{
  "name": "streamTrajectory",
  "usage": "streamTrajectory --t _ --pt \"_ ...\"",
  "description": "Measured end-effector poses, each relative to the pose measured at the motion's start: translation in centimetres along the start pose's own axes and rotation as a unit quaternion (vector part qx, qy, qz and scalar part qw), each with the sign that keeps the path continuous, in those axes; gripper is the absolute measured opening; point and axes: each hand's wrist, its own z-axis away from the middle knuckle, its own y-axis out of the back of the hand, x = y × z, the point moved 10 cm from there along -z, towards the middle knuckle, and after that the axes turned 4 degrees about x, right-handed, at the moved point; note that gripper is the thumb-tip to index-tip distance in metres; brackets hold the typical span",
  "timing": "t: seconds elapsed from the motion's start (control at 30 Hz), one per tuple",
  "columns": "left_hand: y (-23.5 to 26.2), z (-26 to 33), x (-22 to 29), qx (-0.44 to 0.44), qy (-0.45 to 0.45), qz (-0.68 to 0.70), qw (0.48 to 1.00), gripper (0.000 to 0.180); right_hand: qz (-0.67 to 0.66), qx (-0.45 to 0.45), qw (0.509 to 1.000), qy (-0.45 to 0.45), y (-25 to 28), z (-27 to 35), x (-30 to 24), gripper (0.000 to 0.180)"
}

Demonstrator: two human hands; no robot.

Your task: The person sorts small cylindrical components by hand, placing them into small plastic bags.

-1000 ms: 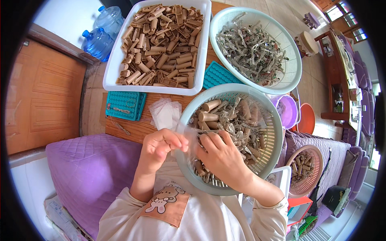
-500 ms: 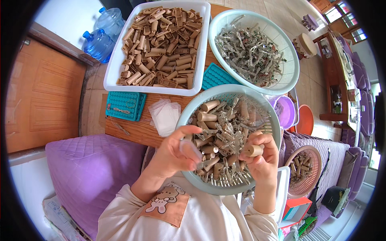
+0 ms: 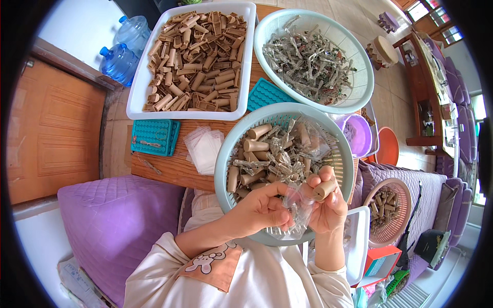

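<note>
Wooden table [image 3: 172,165] beyond, hands [image 3: 262,208] [image 3: 330,211] now closer together

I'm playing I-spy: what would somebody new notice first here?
Probably the white rectangular plastic tub heaped with brown curved pieces, near the top, left of centre. Lower down, over the round grey-green plastic basket, the right hand holds a short brown cylinder and the left hand touches clear plastic film.
</note>
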Motion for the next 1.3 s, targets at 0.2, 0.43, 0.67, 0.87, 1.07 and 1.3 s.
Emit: streamTrajectory --t 0.2,0.43,0.67,0.87,1.07,1.3 --pt "0.3 -0.3 -0.6 0.022 0.008 -0.023 0.999 0.038 -0.053 -0.081 0.995 -0.013 -1.7 0.2 0.2 0.033" --pt "0.0 0.3 0.8 -0.001 -0.056 -0.012 0.998 0.015 0.102 0.055 0.991 0.071 -1.0 0.3 -1.4 0.038" --pt "-0.1 1.8 3.6 0.049 -0.152 -0.174 0.972 0.013 0.470 0.042 0.877 0.088 -0.9 1.3 -1.5 0.035" --pt "1.2 2.4 5.3 0.147 -0.193 -0.371 0.896 0.015 0.600 0.067 0.797 0.015 -0.8 1.3 -0.3 0.031" --pt "2.1 2.4 5.2 0.176 -0.178 -0.350 0.903 0.015 0.592 0.057 0.804 -0.005 -1.4 1.0 0.7 0.035" --pt "2.4 2.4 5.1 0.173 -0.140 -0.309 0.925 0.031 0.656 0.177 0.720 0.141 -0.6 1.8 -5.1 0.035"
